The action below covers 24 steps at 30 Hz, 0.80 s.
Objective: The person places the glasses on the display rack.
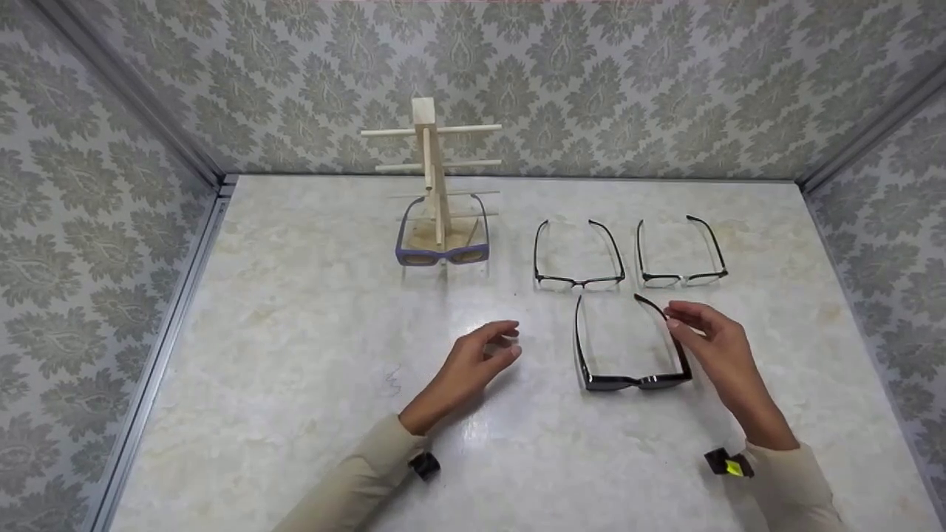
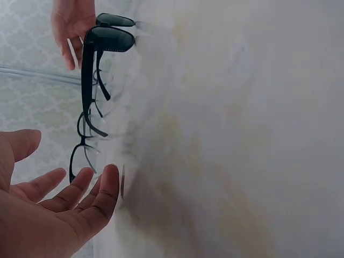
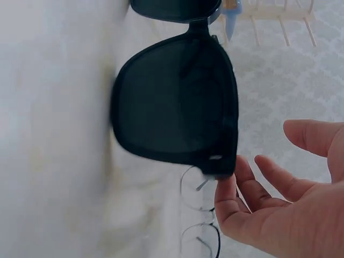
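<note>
Black sunglasses (image 1: 635, 382) rest on the table with their temples pointing away, their dark lens (image 3: 166, 102) large in the right wrist view. The right hand (image 1: 713, 351) is beside their right temple, fingers loosely bent and thumb apart; whether a fingertip touches the temple is unclear. Left of the sunglasses, the left hand (image 1: 471, 362) hovers over the table, fingers relaxed and holding nothing. In the left wrist view the left hand (image 2: 59, 209) has its thumb spread from the fingers, with the sunglasses (image 2: 110, 39) beyond.
Two pairs of clear glasses (image 1: 580, 283) (image 1: 684, 280) lie behind the sunglasses. A wooden rack (image 1: 436, 177) with pegs stands at the back left, purple-framed sunglasses (image 1: 443, 256) around its lower part. Patterned walls (image 1: 510, 74) enclose the table (image 1: 295, 310).
</note>
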Tool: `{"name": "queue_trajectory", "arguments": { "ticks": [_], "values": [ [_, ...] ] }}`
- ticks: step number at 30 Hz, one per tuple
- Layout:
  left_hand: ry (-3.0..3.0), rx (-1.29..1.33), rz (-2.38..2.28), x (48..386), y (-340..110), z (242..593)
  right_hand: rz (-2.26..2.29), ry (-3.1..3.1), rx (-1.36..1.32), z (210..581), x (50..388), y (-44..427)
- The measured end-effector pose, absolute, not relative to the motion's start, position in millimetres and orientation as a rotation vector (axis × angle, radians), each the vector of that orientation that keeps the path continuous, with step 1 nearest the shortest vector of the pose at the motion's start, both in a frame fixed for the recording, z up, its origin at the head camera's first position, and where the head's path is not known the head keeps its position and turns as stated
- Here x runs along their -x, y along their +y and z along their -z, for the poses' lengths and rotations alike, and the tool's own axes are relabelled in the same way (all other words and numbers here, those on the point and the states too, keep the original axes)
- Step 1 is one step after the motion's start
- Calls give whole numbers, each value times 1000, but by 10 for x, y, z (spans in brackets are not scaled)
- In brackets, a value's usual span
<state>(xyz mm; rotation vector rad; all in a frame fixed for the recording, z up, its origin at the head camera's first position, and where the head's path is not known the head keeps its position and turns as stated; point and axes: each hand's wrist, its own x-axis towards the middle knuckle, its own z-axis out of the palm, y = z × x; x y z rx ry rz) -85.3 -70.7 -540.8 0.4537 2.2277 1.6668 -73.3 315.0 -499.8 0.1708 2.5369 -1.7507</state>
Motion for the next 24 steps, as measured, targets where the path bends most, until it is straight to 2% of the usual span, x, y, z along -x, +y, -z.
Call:
{"name": "queue_trajectory", "arguments": {
  "ticks": [9,24],
  "values": [
    [2179,-487,-1679,836,-451,5433,1746,2535,-254,5144,641,3260],
    [2072,-480,-1727,809,-137,5445,1754,2375,-196,5271,468,3425]
  ]
}}
